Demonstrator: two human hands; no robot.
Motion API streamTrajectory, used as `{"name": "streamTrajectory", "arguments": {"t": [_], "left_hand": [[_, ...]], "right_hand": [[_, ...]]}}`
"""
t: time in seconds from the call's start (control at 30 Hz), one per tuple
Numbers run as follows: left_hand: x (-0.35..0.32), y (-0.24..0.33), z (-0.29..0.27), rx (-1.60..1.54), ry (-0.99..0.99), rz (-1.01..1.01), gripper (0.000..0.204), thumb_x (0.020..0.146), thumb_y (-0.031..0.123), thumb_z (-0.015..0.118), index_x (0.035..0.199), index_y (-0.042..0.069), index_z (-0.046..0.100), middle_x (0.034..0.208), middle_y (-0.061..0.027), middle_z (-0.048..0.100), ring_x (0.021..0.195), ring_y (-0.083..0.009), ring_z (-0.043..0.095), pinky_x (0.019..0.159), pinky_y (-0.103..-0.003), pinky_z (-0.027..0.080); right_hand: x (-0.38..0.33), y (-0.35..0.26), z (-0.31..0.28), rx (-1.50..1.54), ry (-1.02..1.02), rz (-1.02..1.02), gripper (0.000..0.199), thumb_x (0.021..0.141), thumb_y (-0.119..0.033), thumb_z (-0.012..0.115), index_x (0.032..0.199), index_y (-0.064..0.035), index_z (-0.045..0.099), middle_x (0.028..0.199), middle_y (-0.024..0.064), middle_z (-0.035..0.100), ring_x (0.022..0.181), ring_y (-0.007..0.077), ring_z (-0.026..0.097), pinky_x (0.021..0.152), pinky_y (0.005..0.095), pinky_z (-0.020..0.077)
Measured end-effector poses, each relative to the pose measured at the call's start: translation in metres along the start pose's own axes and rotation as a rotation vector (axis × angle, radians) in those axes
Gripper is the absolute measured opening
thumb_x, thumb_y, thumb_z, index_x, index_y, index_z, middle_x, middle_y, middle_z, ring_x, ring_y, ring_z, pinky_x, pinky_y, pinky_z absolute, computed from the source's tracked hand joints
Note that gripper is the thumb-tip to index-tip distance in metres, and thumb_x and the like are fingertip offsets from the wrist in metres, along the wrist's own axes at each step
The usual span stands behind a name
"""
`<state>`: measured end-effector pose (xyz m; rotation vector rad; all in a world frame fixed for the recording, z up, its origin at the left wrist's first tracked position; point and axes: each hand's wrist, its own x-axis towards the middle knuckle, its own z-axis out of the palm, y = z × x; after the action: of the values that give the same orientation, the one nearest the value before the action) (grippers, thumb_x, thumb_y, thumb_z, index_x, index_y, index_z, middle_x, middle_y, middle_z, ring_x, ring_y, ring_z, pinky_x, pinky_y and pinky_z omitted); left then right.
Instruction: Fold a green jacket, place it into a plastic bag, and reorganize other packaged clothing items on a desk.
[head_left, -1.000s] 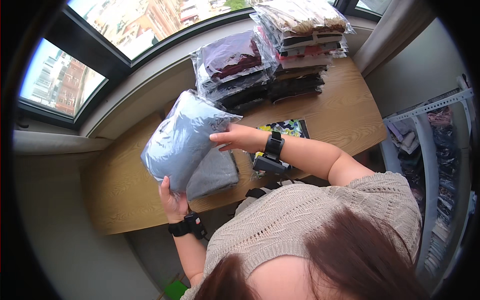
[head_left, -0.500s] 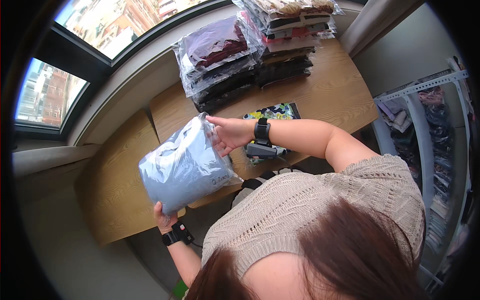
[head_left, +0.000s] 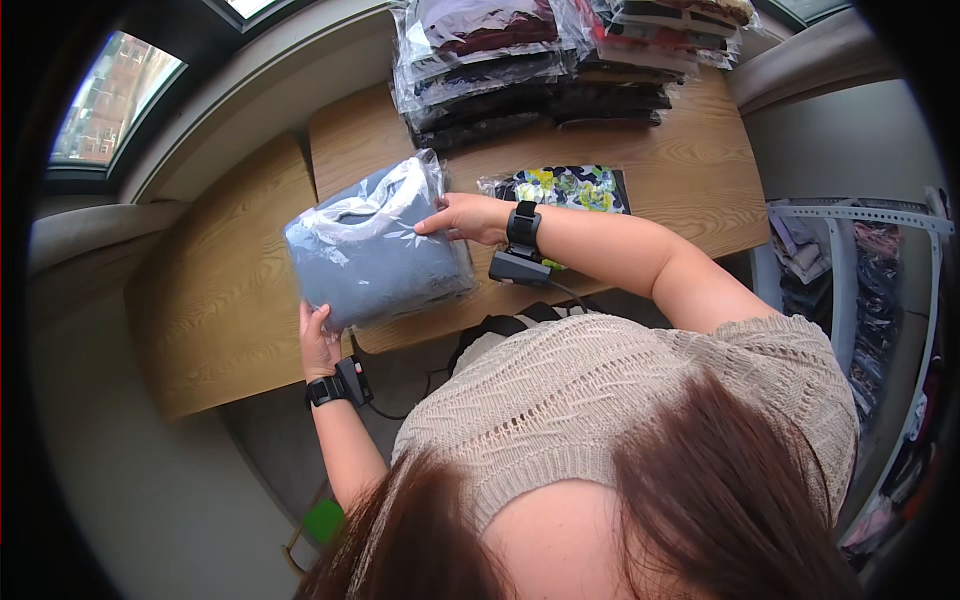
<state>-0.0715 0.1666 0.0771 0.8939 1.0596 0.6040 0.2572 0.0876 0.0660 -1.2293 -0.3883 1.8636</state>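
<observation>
A folded blue-grey top (head_left: 380,275) with a white collar lies in a clear plastic bag, its collar side up over the table. My left hand (head_left: 320,345) grips its near left corner, thumb on top and fingers partly hidden underneath. At the bag's right edge my right hand (head_left: 470,218) holds on, thumb laid over the plastic; its other fingers are mostly out of sight. Beyond my right wrist a bagged garment with a yellow, green and dark floral print (head_left: 575,190) lies on the table, partly covered by my forearm.
Stacks of bagged folded clothes (head_left: 490,85) stand at the back of the wooden table (head_left: 230,310), close to the window ledge. A white metal rack (head_left: 840,290) with clothes is at the right. A green seat-like object (head_left: 323,520) shows low at the left.
The bagged top has turned flatter, showing its collar more plainly. My right hand has shifted from beside the bag, fingers spread, to gripping its right edge. The whole view has also shifted.
</observation>
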Motion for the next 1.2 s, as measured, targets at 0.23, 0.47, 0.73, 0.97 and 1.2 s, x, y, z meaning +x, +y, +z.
{"name": "streamTrajectory", "arguments": {"t": [0.23,0.47,0.73,0.97,1.2], "left_hand": [[-0.007,0.020,0.017,0.409,0.311,0.242,0.069,0.085,0.007,0.060,0.144,0.003,0.024,0.146,-0.0215,0.029,0.136,-0.0308,0.029,0.109,-0.041,0.027],[-0.053,0.177,0.106,0.431,-0.001,0.435,0.055,0.090,0.009,0.051,0.141,0.002,0.032,0.142,-0.0159,0.038,0.133,-0.0259,0.034,0.107,-0.035,0.029],[0.132,0.194,0.251,0.561,-0.229,0.211,0.058,0.087,0.026,0.060,0.136,0.003,0.038,0.130,-0.0103,0.048,0.119,-0.0187,0.045,0.096,-0.033,0.035],[0.306,0.135,0.302,0.703,-0.015,0.271,0.063,0.080,0.034,0.071,0.120,-0.012,0.051,0.106,-0.0191,0.060,0.090,-0.0237,0.059,0.078,-0.033,0.047],[0.328,0.137,0.322,0.591,0.004,0.092,0.051,0.072,0.048,0.076,0.080,0.001,0.059,0.067,-0.0090,0.054,0.054,-0.0215,0.052,0.042,-0.036,0.037]], "right_hand": [[0.000,-0.007,-0.019,-0.286,0.184,0.039,0.055,0.076,-0.029,0.076,0.118,-0.0019,0.054,0.121,0.0114,0.054,0.112,0.0222,0.050,0.093,0.0338,0.0392],[-0.049,-0.085,-0.113,0.116,0.533,-0.191,0.033,0.085,-0.025,0.065,0.106,-0.0027,0.055,0.110,0.0098,0.055,0.097,0.0196,0.054,0.084,0.0332,0.0461],[-0.092,-0.113,-0.151,0.344,0.556,-0.464,0.020,0.087,-0.019,0.060,0.101,-0.0051,0.058,0.100,0.0077,0.059,0.092,0.0181,0.058,0.082,0.0306,0.0476],[-0.136,-0.084,-0.172,0.368,0.468,-0.435,0.020,0.093,-0.017,0.053,0.106,-0.0039,0.060,0.106,0.0106,0.063,0.097,0.0192,0.060,0.085,0.0312,0.0489],[-0.168,-0.054,-0.202,0.505,0.525,-0.432,0.017,0.092,-0.017,0.054,0.101,-0.0045,0.061,0.100,0.0108,0.066,0.092,0.0196,0.063,0.081,0.0304,0.0502]]}}
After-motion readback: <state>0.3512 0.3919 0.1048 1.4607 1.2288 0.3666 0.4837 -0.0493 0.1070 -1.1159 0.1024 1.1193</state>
